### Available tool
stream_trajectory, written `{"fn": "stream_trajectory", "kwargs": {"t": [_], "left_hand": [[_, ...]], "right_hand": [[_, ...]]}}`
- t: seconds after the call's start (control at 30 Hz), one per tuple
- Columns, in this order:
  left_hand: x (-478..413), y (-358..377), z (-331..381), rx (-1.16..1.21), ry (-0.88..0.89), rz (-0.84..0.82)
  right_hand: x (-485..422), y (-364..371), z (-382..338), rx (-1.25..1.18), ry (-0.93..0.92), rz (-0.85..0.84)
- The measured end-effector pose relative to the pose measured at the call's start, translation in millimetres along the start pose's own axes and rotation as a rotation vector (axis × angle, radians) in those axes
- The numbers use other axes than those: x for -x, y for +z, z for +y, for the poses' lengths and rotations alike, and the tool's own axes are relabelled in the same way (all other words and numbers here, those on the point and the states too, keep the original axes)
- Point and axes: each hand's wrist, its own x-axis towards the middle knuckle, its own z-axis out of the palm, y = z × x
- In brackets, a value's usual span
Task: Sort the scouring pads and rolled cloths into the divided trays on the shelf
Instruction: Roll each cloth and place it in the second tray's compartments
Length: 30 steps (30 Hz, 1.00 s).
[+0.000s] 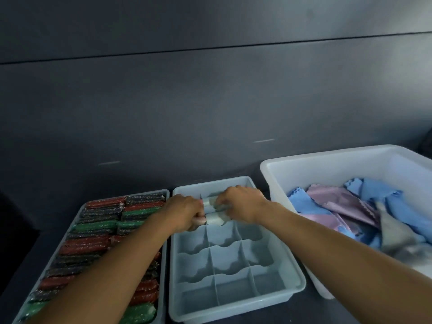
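Dark shelf backing [210, 101] behind, I saw the left hand [184, 212] and right hand [240, 203] gripping pale rolled cloths [214, 218] over rear cells of the grey-blue divided plastic tray [233, 307], mid-placement; seating them snugly looked next.

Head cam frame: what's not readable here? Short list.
Head view: left hand and right hand grip rolled cloths; motion blur and the hands hide how many.
Divided tray: far compartments covered by both hands.
Scouring pads: left forearm covers the middle rows; bottom edge cuts the near ones.
White bin: cut by the right edge; loose cloths near the right forearm are blurred.
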Motion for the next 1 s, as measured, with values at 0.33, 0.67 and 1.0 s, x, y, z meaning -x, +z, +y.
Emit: {"fn": "stream_trajectory", "kwargs": {"t": [0.33,0.67,1.0], "left_hand": [[15.5,-5.7,43.9,0.36,-0.051,0.284],[26.7,-17.0,110.9,0.893,0.049,0.395],[29.6,-62.0,152.0,1.025,0.292,0.634]], "right_hand": [[72.7,-52.3,127.9,-0.152,0.334,0.079],[96.7,-48.1,125.9,-0.054,0.227,0.032],[117.6,-129.6,63.8,-1.07,0.232,0.313]]}}
